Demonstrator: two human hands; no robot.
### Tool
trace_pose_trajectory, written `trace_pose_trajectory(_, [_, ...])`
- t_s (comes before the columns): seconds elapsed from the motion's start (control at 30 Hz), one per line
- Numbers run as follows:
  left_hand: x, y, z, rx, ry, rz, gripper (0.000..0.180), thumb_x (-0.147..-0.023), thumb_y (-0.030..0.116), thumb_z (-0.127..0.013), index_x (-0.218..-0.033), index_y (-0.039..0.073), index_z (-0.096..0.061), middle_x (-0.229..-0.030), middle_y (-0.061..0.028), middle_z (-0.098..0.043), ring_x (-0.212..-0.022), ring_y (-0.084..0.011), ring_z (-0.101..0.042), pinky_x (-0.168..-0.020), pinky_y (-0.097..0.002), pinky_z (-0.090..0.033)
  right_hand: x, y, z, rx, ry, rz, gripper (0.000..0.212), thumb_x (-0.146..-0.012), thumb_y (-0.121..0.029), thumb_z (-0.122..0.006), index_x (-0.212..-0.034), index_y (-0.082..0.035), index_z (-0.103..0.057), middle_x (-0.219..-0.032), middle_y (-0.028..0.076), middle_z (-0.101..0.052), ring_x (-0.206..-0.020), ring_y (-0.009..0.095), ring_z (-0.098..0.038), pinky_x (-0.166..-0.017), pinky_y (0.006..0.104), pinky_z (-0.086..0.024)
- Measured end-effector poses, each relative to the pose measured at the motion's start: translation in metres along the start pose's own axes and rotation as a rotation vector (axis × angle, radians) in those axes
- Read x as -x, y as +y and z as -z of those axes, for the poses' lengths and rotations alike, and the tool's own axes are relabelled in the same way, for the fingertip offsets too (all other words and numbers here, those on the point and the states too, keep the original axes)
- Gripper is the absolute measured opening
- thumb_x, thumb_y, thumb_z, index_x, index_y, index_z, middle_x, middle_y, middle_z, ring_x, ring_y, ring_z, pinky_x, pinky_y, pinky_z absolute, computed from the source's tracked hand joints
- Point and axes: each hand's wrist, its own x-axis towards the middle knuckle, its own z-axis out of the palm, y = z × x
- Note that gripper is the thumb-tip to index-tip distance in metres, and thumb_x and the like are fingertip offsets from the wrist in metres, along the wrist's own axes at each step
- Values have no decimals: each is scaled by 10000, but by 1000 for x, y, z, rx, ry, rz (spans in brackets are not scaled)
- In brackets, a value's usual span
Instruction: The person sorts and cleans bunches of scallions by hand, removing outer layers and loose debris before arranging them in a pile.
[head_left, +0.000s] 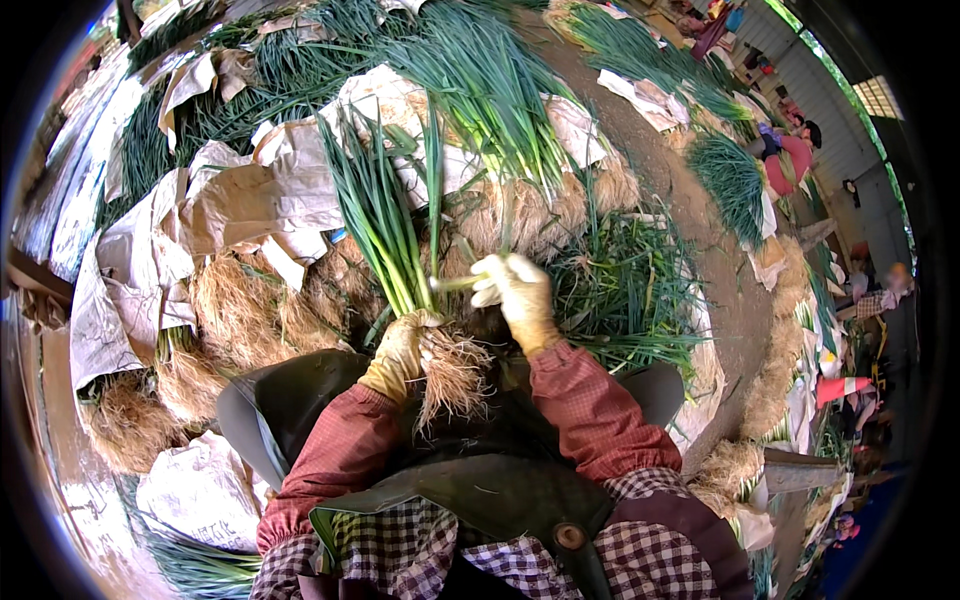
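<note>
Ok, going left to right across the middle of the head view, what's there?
Wrinkled pale sheeting, left gloved hand, held bunch's roots, right gloved hand, heap of loose green leaves, red cone.

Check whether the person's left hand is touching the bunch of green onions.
Touching: the head view plainly shows the gloved left hand gripping the bunch of green onions low down, just above its roots.
</note>
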Motion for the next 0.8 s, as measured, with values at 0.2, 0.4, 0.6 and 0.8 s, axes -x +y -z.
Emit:
trace_pose_trajectory(0.2, [19, 5, -13, 160, -200, -48, 154, -772, 55, -535, -900, -25, -568, -835, -171, -620, -672, -223, -607, -566, -344, -519, 9, 35, 77, -326, 247, -413, 672, -844, -493, -463, -1304, -49, -257, -1292, 173, -384, -947, 288, -564, -806, 380, -482])
trace_pose_trajectory(0.4, [48, 37, -34, 167, -351, -297, 202, -702, 9, -560, -899, -32, -547, -907, -164, -602, -767, -163, -584, -672, -270, -504, 63, 128, 10, 343, -515, -87, 377, -860, -285, -493, -1129, -21, -507, -1057, 136, -560, -974, 235, -520, -848, 312, -401])
trace_pose_trajectory(0.6, [39, 49, -16, 261, -115, -276, 332, -775, 64, -576, -1087, -8, -488, -849, -128, -606, -623, -211, -593, -558, -338, -529, -11, 96, 63, 837, 20, -10, 283, -806, -299, -585, -930, -46, -565, -806, 143, -630, -731, 280, -612, -666, 345, -485])
trace_pose_trajectory(0.8, [22, 34, -30, -19, -171, 74, 221, -765, 46, -587, -986, 36, -588, -570, 62, -490, -381, -46, -397, -335, -164, -307, -183, 66, 95, 505, 249, -542, 264, -765, -229, -646, -935, -40, -574, -747, 64, -608, -515, 134, -566, -394, 252, -436])
